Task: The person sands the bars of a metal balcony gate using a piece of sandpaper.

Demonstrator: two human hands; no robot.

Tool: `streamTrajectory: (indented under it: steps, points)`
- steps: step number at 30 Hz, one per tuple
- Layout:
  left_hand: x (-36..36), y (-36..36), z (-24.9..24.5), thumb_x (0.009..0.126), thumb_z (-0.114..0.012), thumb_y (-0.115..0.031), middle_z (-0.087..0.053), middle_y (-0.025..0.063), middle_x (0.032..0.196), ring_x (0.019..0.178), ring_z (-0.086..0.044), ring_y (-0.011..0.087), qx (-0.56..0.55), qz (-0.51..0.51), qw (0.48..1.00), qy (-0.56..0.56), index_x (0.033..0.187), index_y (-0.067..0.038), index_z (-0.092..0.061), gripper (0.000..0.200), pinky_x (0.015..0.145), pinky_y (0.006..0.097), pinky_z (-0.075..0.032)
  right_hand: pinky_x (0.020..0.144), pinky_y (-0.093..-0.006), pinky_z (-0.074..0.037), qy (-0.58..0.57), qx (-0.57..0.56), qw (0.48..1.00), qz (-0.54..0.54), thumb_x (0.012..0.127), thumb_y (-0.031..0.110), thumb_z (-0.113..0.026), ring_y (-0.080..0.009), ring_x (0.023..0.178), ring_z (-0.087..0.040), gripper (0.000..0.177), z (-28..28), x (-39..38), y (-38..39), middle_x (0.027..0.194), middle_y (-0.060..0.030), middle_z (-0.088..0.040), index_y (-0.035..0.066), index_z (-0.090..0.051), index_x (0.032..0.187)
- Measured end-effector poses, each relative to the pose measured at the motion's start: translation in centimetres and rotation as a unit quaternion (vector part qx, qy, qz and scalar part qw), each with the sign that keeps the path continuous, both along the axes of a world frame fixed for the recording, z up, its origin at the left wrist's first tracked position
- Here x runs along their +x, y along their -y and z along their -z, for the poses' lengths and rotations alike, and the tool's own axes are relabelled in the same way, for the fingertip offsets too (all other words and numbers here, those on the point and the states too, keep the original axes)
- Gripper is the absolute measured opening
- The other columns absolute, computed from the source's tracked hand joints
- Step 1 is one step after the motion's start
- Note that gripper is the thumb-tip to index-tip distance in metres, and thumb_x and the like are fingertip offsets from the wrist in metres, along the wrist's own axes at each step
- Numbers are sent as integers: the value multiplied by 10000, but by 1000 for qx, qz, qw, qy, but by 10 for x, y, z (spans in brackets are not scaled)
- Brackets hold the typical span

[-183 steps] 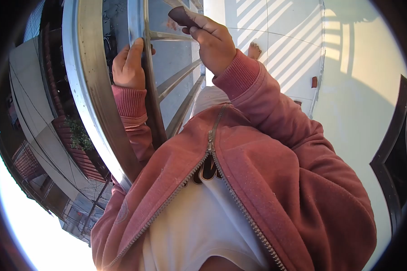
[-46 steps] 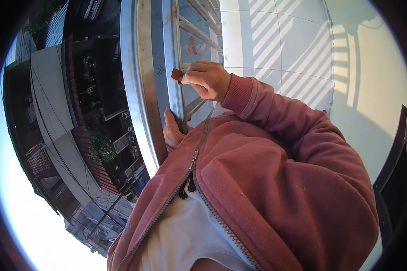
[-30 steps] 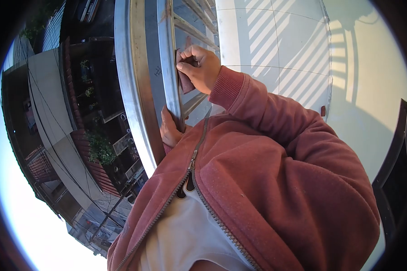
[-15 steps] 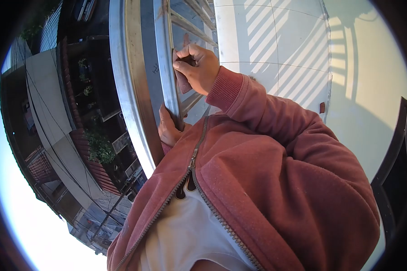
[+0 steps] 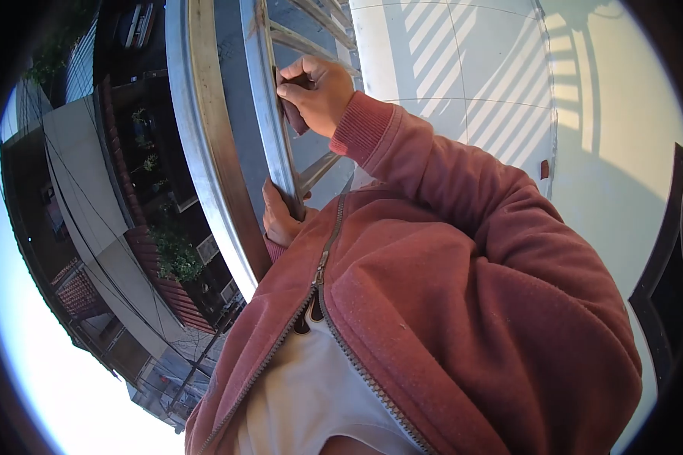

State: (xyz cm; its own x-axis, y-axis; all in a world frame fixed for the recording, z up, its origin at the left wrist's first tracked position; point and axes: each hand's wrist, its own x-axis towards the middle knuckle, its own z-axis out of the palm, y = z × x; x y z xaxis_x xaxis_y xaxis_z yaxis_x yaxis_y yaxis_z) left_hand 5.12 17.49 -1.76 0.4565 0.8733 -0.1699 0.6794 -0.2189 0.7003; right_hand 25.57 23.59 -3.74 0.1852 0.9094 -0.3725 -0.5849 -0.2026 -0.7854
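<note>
My right hand is closed on a folded piece of reddish-brown sandpaper. It presses the sandpaper to the side of a narrow metal rail with a brushed, worn surface. Farther down the same rail, my left hand is wrapped round it; part of that hand is hidden behind the rail and my jacket. A wider metal handrail runs alongside on the left. Thinner crossbars join the narrow rail on its right.
Pale floor tiles with striped shadows lie to the right. A small reddish-brown piece rests on the floor near a seam. Beyond the railing are rooftops, a leafy plant and cables. A dark curved object stands at far right.
My right hand with the sandpaper has slid a little up the picture along the rail. The whole view has shifted slightly. My left hand keeps its hold.
</note>
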Motion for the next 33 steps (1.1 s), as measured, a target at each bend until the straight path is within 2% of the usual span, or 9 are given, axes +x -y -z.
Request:
streamTrajectory:
  steps: [2,4,7,11,15,19,23,26,33]
  points:
    - [-3,-4,-1,710,-613,-58,-562,111,1084,806,-626,191,-1,1,1000,5,1279,-29,-311,644,677,277,-506,460,-260,-485,70,145,983,89,786,-3,-600,-143,530,-595,136,31,-34,18,737,-118,-626,-48,-572,912]
    - [-3,-3,5,714,-599,-54,-561,109,1086,805,-628,193,-16,-3,1000,19,1275,-43,-318,628,671,276,-507,478,-256,-495,156,140,974,90,786,-8,-596,-143,549,-605,135,6,-11,12,754,-128,-633,-51,-574,912]
    - [4,4,-5,711,-577,-32,-562,110,1081,810,-629,195,-48,-19,999,10,1270,-41,-325,614,665,278,-506,733,-265,-505,-12,-42,999,25,726,-12,-656,-163,756,-640,141,-16,10,-6,826,-120,-654,-25,-615,861]
    - [7,-3,-7,706,-555,-6,-566,110,1080,802,-634,192,-25,-22,999,19,1257,-34,-339,593,661,277,-509,566,-258,-513,161,88,980,73,780,12,-614,-151,636,-627,142,24,-23,11,806,-108,-652,-22,-604,917]
    - [6,4,-7,702,-557,-7,-564,110,1085,796,-635,192,-26,-23,999,8,1256,-33,-340,596,674,282,-511,713,-258,-510,26,-59,998,10,736,3,-661,-146,756,-639,133,-17,6,2,825,-121,-656,5,-629,865]
    - [10,-3,-6,695,-557,0,-560,118,1087,804,-630,188,-36,-27,999,28,1259,-34,-336,606,687,285,-512,590,-263,-520,182,87,977,69,775,56,-640,-143,648,-629,155,4,-16,11,804,-135,-652,-2,-614,916]
    - [2,0,-6,691,-550,6,-554,125,1093,812,-628,190,-58,-25,998,29,1261,-30,-330,612,696,290,-517,744,-266,-503,48,-41,997,35,741,30,-665,-161,764,-644,133,-12,-4,5,815,-128,-659,2,-631,867]
    - [12,-4,-9,693,-545,6,-552,125,1092,815,-628,192,-52,-22,998,21,1266,-31,-323,616,697,290,-519,701,-274,-512,176,78,980,51,778,50,-631,-163,729,-643,150,16,-24,20,810,-126,-660,1,-616,919]
    - [11,-8,-13,684,-549,-4,-547,125,1092,824,-627,202,-70,-33,996,41,1275,-27,-307,639,705,306,-515,715,-283,-512,119,40,991,46,777,13,-622,-186,763,-646,137,-8,-16,11,852,-134,-656,-1,-614,913]
